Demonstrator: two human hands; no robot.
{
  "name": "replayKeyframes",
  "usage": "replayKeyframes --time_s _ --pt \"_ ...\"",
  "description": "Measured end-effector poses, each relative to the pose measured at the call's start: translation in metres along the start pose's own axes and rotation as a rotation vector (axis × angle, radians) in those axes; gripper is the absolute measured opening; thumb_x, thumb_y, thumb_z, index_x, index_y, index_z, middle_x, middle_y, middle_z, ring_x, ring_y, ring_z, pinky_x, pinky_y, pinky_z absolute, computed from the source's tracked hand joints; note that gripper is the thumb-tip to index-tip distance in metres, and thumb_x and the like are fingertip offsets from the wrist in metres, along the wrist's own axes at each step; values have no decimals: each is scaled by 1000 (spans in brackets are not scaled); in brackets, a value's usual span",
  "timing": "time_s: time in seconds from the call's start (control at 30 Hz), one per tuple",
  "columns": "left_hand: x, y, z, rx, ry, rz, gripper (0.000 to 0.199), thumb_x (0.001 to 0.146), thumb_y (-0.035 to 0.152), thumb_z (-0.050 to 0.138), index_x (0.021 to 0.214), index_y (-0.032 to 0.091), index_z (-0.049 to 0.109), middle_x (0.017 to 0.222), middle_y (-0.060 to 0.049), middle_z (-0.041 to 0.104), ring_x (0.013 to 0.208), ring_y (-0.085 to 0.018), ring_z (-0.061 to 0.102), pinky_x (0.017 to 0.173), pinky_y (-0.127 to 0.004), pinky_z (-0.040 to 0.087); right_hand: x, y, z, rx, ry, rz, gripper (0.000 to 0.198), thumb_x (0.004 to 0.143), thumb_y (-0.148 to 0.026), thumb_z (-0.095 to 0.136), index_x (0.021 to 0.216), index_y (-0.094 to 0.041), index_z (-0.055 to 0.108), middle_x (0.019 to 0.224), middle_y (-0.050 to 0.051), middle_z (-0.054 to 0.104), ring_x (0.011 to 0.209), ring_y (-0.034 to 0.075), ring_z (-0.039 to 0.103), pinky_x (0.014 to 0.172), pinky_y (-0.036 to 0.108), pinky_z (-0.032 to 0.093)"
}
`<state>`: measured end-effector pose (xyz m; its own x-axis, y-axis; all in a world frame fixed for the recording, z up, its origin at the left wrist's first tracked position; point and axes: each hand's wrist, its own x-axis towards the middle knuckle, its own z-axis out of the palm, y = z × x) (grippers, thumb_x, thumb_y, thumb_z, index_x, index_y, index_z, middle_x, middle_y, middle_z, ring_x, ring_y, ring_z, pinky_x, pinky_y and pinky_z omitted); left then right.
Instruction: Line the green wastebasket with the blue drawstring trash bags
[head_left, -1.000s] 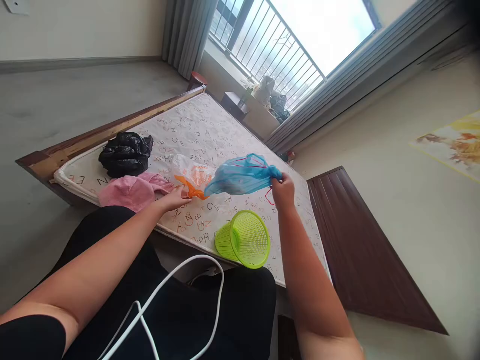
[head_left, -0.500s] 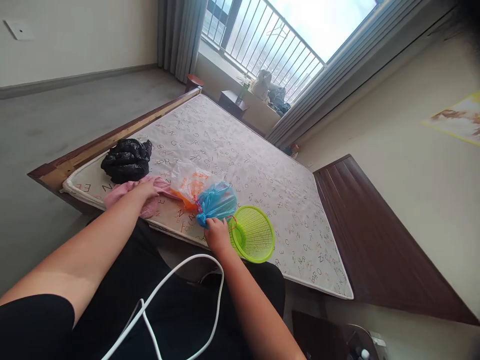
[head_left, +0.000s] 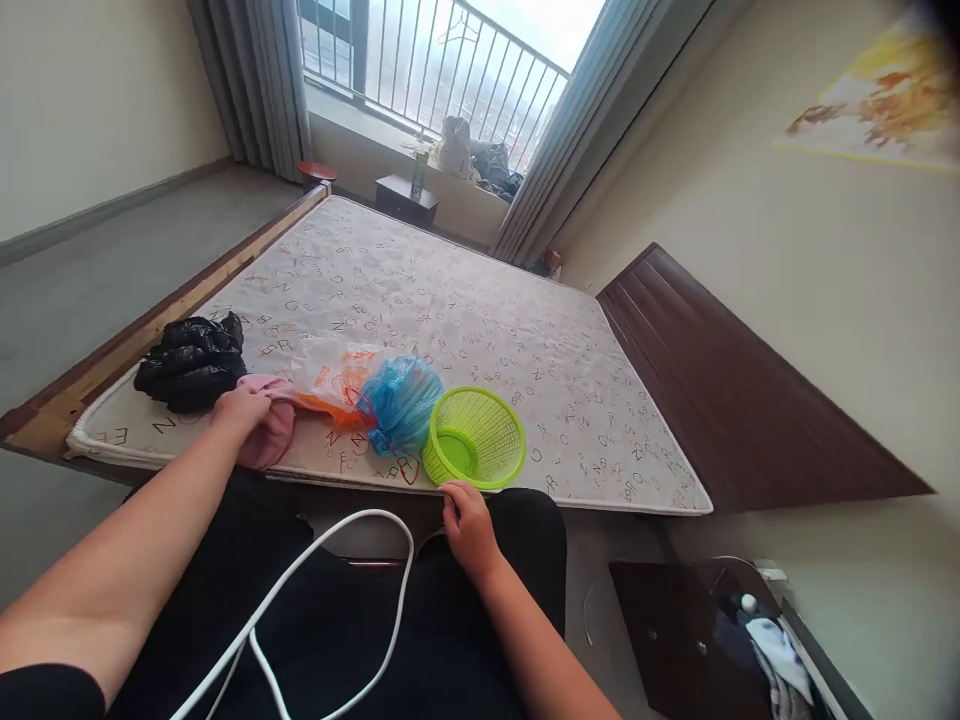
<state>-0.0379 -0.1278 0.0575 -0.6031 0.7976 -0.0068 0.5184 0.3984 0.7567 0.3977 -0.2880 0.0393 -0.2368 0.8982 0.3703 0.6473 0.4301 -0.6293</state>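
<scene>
Bare mattress [head_left: 480,300] printed with letters fills the room up to the barred window. Left hand [head_left: 241,408] rests on the pink cloth [head_left: 268,432], fingers curled over it; whether they pinch it is unclear. Right hand [head_left: 469,522] sits at the mattress edge, fingers loose and empty, the green basket [head_left: 474,450] just beyond, mouth tipped toward them. Blue bag [head_left: 401,400] lies between the hands, its contents hidden.

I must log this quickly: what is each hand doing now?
Left hand: closed on the pink cloth.
Right hand: holds nothing, at the green basket rim.
</scene>
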Motion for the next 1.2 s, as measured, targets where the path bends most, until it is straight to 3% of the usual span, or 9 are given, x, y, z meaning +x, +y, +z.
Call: replayKeyframes --time_s 0.13,0.23,0.37,0.47,0.57,0.77,0.83,0.97,1.2 --pt "-6 -1 -18 -89 358 -140 16 70 18 64 74 19 48 66 5 42 70 -15 41 84 -29 44 -19 22 -16 69 188 77 29 97 -10 48 110 -24 70 107 8 74 105 21 70 98 38 58" --pt "-18 26 -36 -315 616 57 17 70 19 59 78 21 44 77 3 43 78 -15 42 87 -31 44 -16 31 -21 103 314 142 25 97 -14 47 105 -22 69 103 8 73 101 21 69 95 38 57" --pt "-52 108 -38 -715 696 348 16 65 23 52 76 23 40 78 2 38 79 -15 44 83 -31 44 -6 36 -21 146 353 222 24 95 -17 45 101 -22 68 100 9 72 98 22 69 92 37 57" --pt "-91 169 -16 -1046 493 483 22 60 30 53 77 22 40 74 5 36 69 -11 42 69 -25 42 -4 36 -21 181 353 268 25 94 -18 44 102 -22 67 102 9 72 99 23 68 90 37 56" --pt "-136 200 23 -1067 153 464 27 62 33 60 82 21 45 70 6 39 61 -10 40 59 -20 37 -7 34 -24 201 345 310 26 94 -18 44 103 -21 67 104 10 72 100 22 68 88 35 56" --pt "-200 181 108 -107 -737 690 14 76 34 69 83 22 65 86 -4 70 89 -25 67 89 -40 54 -11 41 -35 192 371 418 26 92 -17 44 101 -21 68 103 9 73 98 22 68 86 34 56" --pt "-206 163 127 77 -790 783 12 81 33 68 87 24 70 105 -8 75 113 -33 67 111 -53 45 -14 44 -39 184 390 399 24 92 -16 44 98 -21 67 102 9 73 97 23 68 87 34 55" --pt "-198 125 155 -6 -545 801 37 88 35 65 123 22 66 150 -16 58 147 -35 47 126 -55 29 -19 49 -47 152 399 361 23 94 -17 44 97 -21 67 99 9 72 94 22 67 82 34 55" --pt "-189 86 200 -315 -724 258 104 78 34 75 164 16 19 160 -24 43 146 -36 49 125 -52 35 19 68 -85 -173 203 239 27 97 -17 46 111 -21 69 116 13 71 116 27 62 105 43 49"
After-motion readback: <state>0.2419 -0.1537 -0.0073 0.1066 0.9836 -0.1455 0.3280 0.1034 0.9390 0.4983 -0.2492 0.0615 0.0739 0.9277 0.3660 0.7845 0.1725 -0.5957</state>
